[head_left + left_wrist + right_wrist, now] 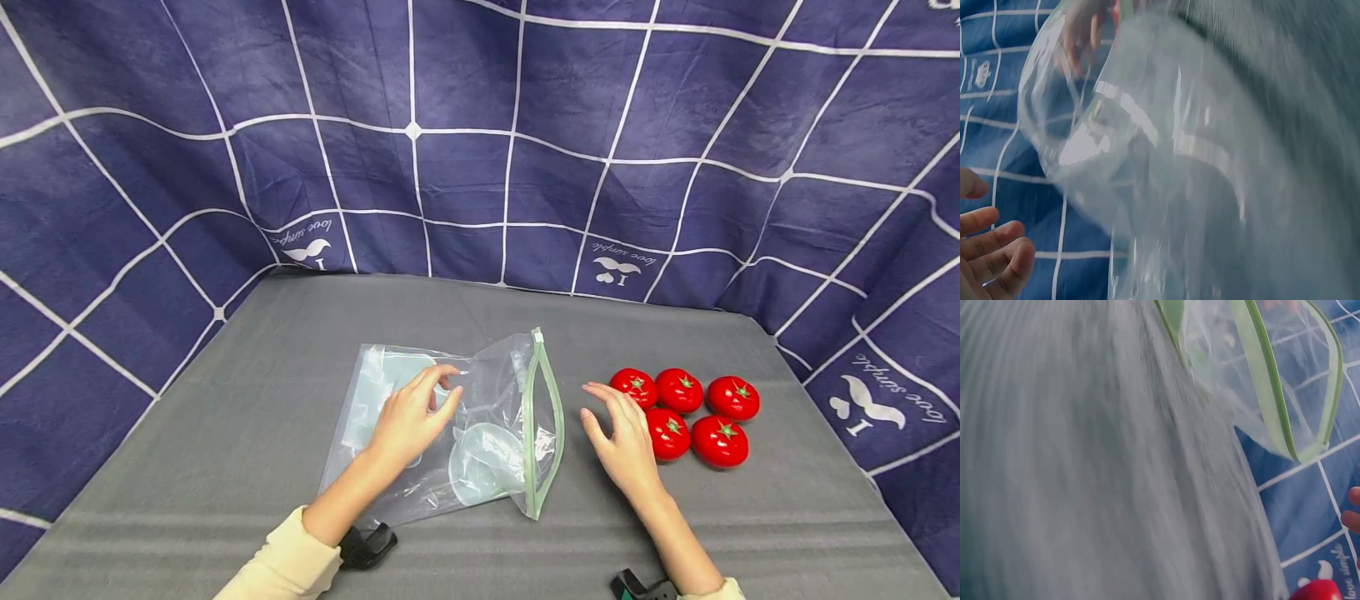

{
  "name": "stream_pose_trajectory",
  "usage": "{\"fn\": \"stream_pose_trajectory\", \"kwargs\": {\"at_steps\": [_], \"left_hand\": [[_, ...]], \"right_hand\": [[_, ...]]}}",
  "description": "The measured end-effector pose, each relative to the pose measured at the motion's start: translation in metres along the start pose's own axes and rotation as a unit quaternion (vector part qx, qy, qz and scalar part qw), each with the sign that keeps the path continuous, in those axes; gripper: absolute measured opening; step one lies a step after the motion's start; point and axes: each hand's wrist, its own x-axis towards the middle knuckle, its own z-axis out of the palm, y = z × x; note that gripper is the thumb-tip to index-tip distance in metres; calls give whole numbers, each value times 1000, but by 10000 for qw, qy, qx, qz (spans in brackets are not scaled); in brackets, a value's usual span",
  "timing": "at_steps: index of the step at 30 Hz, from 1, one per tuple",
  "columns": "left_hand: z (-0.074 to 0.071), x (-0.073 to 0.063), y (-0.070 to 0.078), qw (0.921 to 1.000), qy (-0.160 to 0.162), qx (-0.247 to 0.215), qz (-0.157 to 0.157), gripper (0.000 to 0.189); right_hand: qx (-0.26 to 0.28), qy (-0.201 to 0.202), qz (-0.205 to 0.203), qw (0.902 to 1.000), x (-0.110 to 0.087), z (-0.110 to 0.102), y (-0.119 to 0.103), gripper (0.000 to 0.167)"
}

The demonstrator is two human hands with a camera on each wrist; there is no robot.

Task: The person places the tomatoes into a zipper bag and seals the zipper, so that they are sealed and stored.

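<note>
A clear zip bag (pixel 487 400) with pale green print lies on the grey table, its green-edged mouth (pixel 529 425) gaping toward the right. Above the bag's printed part is my left hand (pixel 411 417), fingers loosely bent and holding nothing; they show at the lower left of the left wrist view (pixel 997 250). My right hand (pixel 628 442) is between the bag's mouth and several red tomatoes (pixel 720 442), nearest the left ones and partly covering them. Nothing is in its grasp. In the right wrist view, its fingertips (pixel 1352 519) appear at the right edge, near a tomato (pixel 1317 591).
Grey cloth (pixel 247 433) covers the table. A blue curtain with white grid lines (pixel 465 175) rises behind it and at both sides. Black wrist straps (pixel 367 546) sit on both wrists.
</note>
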Motion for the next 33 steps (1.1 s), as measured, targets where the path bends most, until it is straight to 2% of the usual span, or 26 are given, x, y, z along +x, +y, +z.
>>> {"fn": "stream_pose_trajectory", "kwargs": {"at_steps": [6,13,17,24,29,33], "left_hand": [[20,-1,18,9992,-62,-388,85,25],[43,-8,34,9948,99,-990,233,37],[54,-7,39,9936,230,-1030,400,40],[68,-6,38,9916,49,-1147,601,41],[72,-8,35,9909,7,-792,1089,44],[77,-12,34,9900,-220,-370,1345,48]], "right_hand": [[319,-36,205,9993,-3,15,-8,41],[420,-344,-203,9983,-5,27,-9,49],[423,-532,-403,9969,-5,31,-8,51],[451,-941,-445,9935,-4,36,-5,55],[340,-1184,-534,9909,-5,37,-3,60],[248,-1303,-682,9888,-7,35,0,61]]}}
